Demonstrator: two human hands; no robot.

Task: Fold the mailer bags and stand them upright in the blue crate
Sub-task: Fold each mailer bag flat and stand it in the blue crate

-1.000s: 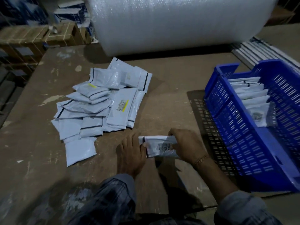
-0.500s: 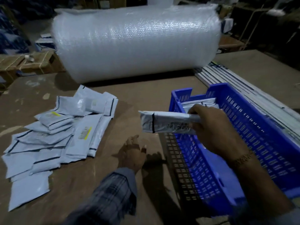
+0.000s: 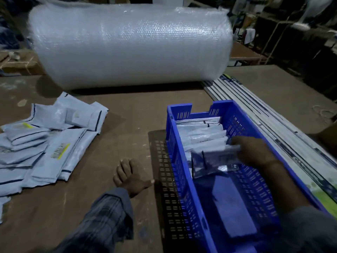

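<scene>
Folded mailer bag [image 3: 213, 159] now inside crate [image 3: 179, 179]

The scene is dim, with a cool bluish cast. The brightest surface is the bubble wrap roll [image 3: 127, 46], lit from above and showing small glints of glare along its top. The blue crate [image 3: 180, 161] throws a slotted shadow leftward onto the bench [image 3: 131, 114] (so light arrives from the right). The right hand [image 3: 255, 152] and the folded mailer bag [image 3: 213, 159] are smeared by motion blur. Straight edges bow at the frame's margins, and the background sinks into darkness.
</scene>
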